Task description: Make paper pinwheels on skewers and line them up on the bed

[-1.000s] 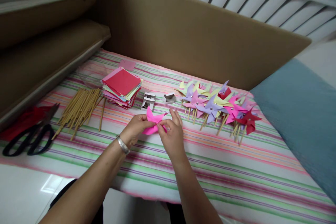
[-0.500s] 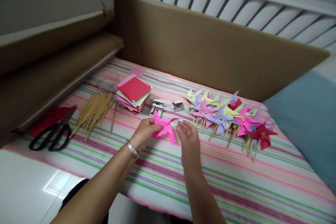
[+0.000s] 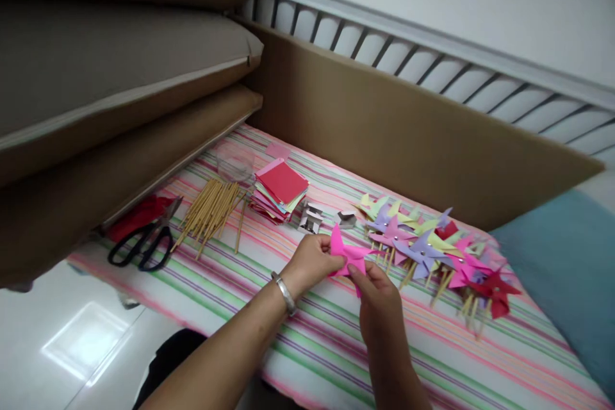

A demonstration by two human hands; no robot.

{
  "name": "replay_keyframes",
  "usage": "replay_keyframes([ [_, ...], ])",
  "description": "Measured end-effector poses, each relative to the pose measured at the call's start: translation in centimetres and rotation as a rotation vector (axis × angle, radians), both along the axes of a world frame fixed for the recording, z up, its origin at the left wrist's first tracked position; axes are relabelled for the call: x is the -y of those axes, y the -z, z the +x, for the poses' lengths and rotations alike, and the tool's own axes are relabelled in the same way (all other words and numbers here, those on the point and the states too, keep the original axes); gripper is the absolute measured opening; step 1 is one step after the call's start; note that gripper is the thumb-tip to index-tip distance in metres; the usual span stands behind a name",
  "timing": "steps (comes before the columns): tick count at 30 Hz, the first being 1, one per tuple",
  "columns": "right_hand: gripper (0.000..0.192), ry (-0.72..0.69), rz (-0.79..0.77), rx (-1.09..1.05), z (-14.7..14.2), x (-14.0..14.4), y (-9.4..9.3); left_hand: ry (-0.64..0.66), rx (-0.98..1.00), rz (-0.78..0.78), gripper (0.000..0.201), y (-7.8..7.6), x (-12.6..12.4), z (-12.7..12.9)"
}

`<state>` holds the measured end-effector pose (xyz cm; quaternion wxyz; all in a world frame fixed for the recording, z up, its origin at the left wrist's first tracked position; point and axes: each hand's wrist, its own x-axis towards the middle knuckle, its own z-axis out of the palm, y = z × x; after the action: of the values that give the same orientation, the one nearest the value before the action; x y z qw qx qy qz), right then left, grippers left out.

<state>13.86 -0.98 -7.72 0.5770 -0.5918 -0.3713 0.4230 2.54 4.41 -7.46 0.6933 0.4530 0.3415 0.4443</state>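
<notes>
Head | left hand (image 3: 312,261), right hand (image 3: 379,298) grips pinch pink pinwheel (image 3: 346,254) | bare striped cloth (image 3: 432,346) rightward

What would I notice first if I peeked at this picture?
Probably the bright pink paper pinwheel pinched between the left hand and the right hand in the middle. Just right of it lies a colourful heap of finished pinwheels on sticks, and to the left sit a stack of paper squares, wooden sticks and black scissors.
</notes>
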Motion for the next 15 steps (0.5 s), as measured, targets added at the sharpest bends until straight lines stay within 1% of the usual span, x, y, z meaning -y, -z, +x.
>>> replay_keyframes([
  [2,0.022,-0.004,0.049,-0.002,0.4,0.1,-0.3,0.004,0.014,-0.007,0.005,-0.7,-0.2,-0.5],
  [3,0.024,-0.015,0.086,-0.017,0.7,0.0,-0.3,-0.012,0.023,-0.013,0.004,-1.2,-0.4,-1.1],
  [5,0.030,-0.025,0.161,-0.035,1.4,-0.5,-0.1,-0.099,0.047,-0.025,0.004,-2.2,-1.1,-3.3],
  [6,0.033,-0.019,0.175,0.007,1.8,-1.0,0.1,-0.187,0.078,-0.031,0.005,-2.8,-1.6,-4.7],
  [7,0.036,-0.016,0.163,0.115,2.0,-1.8,0.3,-0.279,0.123,-0.036,0.009,-3.2,-2.1,-6.4],
  [8,0.036,-0.011,0.122,0.287,2.1,-2.7,0.6,-0.361,0.193,-0.041,0.014,-3.6,-2.6,-8.1],
  [9,0.034,-0.037,0.045,0.536,2.0,-3.7,0.9,-0.454,0.272,-0.054,0.018,-3.8,-3.1,-9.7],
  [10,0.032,-0.121,-0.034,0.833,1.8,-4.9,1.2,-0.544,0.352,-0.064,0.018,-3.9,-3.5,-11.1],
  [11,0.028,-0.163,-0.058,0.929,1.4,-6.1,1.4,-0.604,0.414,-0.066,0.018,-4.0,-3.8,-12.2],
  [12,0.024,-0.194,-0.075,0.990,0.9,-7.4,1.6,-0.628,0.449,-0.072,0.019,-3.8,-4.0,-13.0],
  [13,0.022,-0.228,-0.100,1.055,0.3,-8.6,1.8,-0.640,0.468,-0.077,0.020,-3.6,-4.1,-13.4],
  [15,0.019,-0.282,-0.168,1.158,-1.0,-10.9,2.0,-0.629,0.473,-0.101,0.020,-2.9,-4.2,-13.5],
])
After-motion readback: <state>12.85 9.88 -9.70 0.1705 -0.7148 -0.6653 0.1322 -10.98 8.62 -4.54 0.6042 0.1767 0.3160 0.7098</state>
